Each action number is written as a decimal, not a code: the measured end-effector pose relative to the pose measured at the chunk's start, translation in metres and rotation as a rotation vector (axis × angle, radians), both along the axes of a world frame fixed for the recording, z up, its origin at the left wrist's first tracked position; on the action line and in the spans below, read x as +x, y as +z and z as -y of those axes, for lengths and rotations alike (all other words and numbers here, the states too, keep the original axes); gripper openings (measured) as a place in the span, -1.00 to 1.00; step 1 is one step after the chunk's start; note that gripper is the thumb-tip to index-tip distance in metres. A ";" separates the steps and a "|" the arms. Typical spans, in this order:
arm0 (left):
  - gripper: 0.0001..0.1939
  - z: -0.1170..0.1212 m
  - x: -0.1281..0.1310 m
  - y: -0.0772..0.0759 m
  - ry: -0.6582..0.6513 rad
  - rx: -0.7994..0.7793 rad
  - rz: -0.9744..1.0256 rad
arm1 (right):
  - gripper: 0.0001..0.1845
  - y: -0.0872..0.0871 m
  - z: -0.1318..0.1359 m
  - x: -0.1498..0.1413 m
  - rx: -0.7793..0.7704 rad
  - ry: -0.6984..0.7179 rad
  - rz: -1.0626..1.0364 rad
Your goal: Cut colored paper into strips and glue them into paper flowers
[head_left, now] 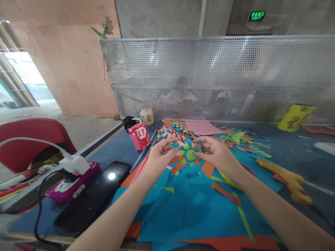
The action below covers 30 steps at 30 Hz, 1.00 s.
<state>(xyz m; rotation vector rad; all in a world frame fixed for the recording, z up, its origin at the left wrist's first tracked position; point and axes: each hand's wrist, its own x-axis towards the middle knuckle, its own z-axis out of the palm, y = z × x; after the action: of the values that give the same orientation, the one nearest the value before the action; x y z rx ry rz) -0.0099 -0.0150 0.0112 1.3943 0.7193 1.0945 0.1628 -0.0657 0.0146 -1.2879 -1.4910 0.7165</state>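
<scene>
Both hands meet over a small paper flower (pixel 189 153) with a green centre, blue ring and orange petals. My left hand (pixel 160 155) pinches its left side with fingers curled. My right hand (pixel 216 153) grips its right side, fingers closed on the edge. The flower is held just above blue paper sheets (pixel 183 205) strewn with orange and green strips. A heap of small coloured folded paper pieces (pixel 174 131) lies just behind the hands.
A red drink carton (pixel 139 136) with a straw stands at left. A black phone (pixel 96 195), a pink device (pixel 73 183) with a white charger, and a yellow glue gun (pixel 284 177) lie nearby. A perforated metal screen (pixel 217 76) closes the back, a yellow cup (pixel 294 118) by it.
</scene>
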 end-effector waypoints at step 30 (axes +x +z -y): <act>-0.73 0.006 -0.002 -0.004 -0.177 -0.317 0.144 | -0.78 0.000 0.021 0.000 1.163 -0.036 1.217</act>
<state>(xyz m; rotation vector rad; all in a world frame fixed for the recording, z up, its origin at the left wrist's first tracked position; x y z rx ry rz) -0.0123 -0.0210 0.0076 1.0761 0.6217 0.8881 0.1626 -0.0864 0.0144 -0.7163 -2.2093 -1.1138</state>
